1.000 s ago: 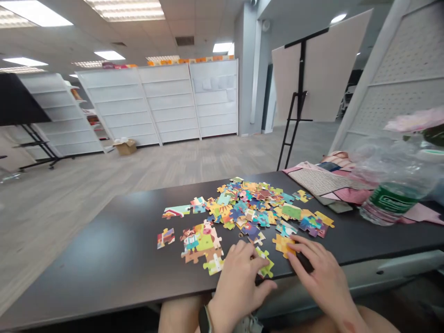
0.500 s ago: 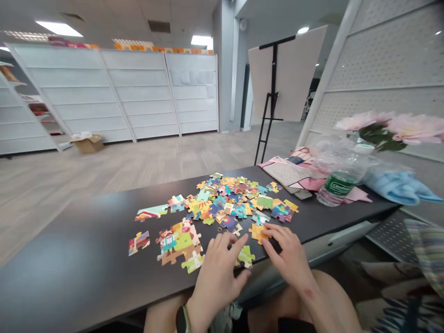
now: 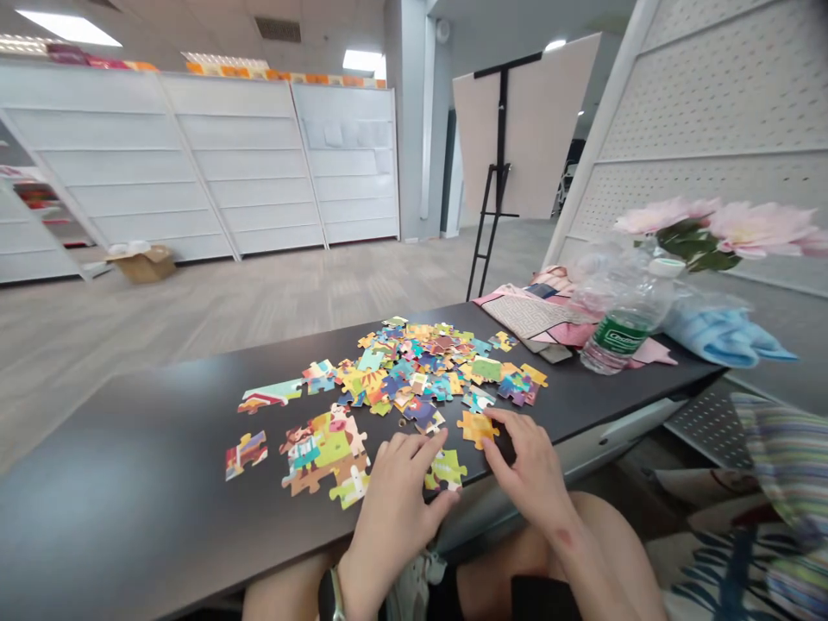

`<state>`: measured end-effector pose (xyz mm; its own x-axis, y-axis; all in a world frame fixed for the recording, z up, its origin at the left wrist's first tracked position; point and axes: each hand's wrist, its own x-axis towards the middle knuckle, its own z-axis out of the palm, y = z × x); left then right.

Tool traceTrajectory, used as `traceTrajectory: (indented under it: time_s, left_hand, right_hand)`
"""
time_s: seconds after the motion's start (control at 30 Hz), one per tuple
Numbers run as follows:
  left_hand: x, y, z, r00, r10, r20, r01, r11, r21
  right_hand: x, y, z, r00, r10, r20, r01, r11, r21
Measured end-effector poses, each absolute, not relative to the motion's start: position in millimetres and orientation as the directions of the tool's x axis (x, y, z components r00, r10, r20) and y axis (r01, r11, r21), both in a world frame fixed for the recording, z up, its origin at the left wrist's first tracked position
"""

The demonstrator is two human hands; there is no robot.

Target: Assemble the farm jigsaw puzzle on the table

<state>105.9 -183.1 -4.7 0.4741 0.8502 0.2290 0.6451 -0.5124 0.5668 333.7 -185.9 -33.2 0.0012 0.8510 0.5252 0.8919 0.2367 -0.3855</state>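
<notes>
The grip of the right hand (image 3: 531,461) has thumb and forefinger slightly parted at the right edge of an orange puzzle piece (image 3: 477,428), though whether they pinch it I cannot tell, while the left hand (image 3: 399,483) holds its thumb and forefinger spread beside a green puzzle piece (image 3: 446,468). Both pieces lie near the front edge of the dark desk (image 3: 161,448), between a partly joined puzzle section (image 3: 327,448) on the left and a labelled bottle (image 3: 617,332) farther right. Behind them spreads a heap of loose pieces (image 3: 414,366).
</notes>
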Motion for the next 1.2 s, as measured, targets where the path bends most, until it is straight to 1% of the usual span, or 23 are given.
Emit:
traceTrajectory:
  time_s: [0.3,0.53,0.57,0.63,0.7,0.73,0.8,0.87,0.93,1.0,1.07,1.13,1.2]
  left_hand:
    - [107,-183,-1,0.444,0.869,0.217,0.636,-0.477,0.607]
    - [106,-183,-2,0.463,0.854,0.237,0.598,-0.498,0.628]
    - [106,-183,-2,0.461,0.852,0.246,0.592,-0.503,0.63]
    - [106,-184,-2,0.457,0.844,0.28,0.57,-0.52,0.637]
    - [107,-185,-2,0.45,0.831,0.327,0.541,-0.545,0.64]
    - [107,-186,-2,0.443,0.824,0.353,0.523,-0.558,0.644]
    - [107,-188,0,0.418,0.816,0.399,0.491,-0.573,0.656]
    - [103,-189,5,0.397,0.812,0.428,0.487,-0.581,0.652]
    - [90,-188,11,0.406,0.802,0.438,0.506,-0.596,0.623]
    - [68,-184,18,0.418,0.803,0.426,0.544,-0.596,0.591]
    - [38,-178,22,0.38,0.843,0.381,0.63,-0.538,0.561]
    - [8,-174,24,0.332,0.897,0.292,0.75,-0.439,0.495]
    - [-16,-175,25,0.343,0.917,0.203,0.806,-0.399,0.438]
  right_hand:
    - [334,-186,-33,-0.024,0.857,0.514,0.879,0.263,-0.398]
    - [337,-184,-36,-0.017,0.879,0.476,0.864,0.252,-0.435]
    - [339,-184,-36,-0.009,0.877,0.481,0.852,0.258,-0.455]
    - [343,-183,-36,0.034,0.862,0.506,0.795,0.284,-0.536]
    - [344,-183,-34,0.098,0.841,0.533,0.693,0.326,-0.643]
    - [341,-184,-32,0.113,0.845,0.522,0.638,0.341,-0.69]
    - [328,-188,-27,0.064,0.901,0.428,0.558,0.323,-0.764]
    - [309,-191,-20,-0.056,0.961,0.271,0.502,0.261,-0.825]
    - [288,-192,-14,-0.153,0.975,0.162,0.41,0.212,-0.887]
    - [270,-188,-8,-0.172,0.975,0.143,0.296,0.189,-0.936]
    - [258,-177,-2,-0.151,0.979,0.14,0.225,0.172,-0.959]
    - [248,-162,5,-0.149,0.981,0.124,0.195,0.152,-0.969]
    - [236,-144,13,-0.195,0.976,0.1,0.17,0.134,-0.976]
